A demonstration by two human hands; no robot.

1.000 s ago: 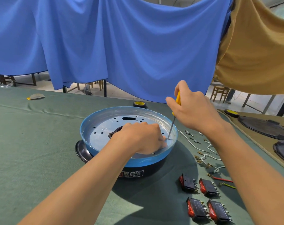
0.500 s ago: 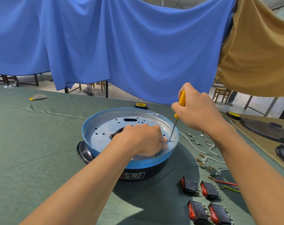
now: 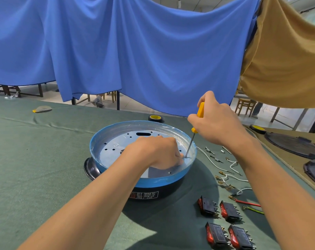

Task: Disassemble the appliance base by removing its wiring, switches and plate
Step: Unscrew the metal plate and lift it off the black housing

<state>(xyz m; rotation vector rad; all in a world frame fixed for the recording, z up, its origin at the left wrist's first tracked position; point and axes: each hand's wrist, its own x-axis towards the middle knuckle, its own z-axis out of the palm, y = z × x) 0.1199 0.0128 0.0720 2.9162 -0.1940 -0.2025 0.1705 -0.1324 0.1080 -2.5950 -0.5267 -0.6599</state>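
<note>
Yellow-handled screwdriver [image 3: 193, 130] gripped in the right hand [image 3: 218, 123] stands tip-down on the metal plate [image 3: 117, 141] inside the appliance base [image 3: 144, 183] on the table [image 3: 35, 159], the left hand [image 3: 156, 152] curled beside the tip, its hold impossible to tell.

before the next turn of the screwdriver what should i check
1. Screwdriver tip on the plate by the right rim: ok.
2. Right hand grips the handle: ok.
3. Left hand clear of the tip: not ok, its fingers sit right beside it.
4. Tip seated properly: cannot tell, too small.
5. Base flat on the table: ok.
6. Switches and wires out of the base: ok, they lie on the table to its right.
</note>
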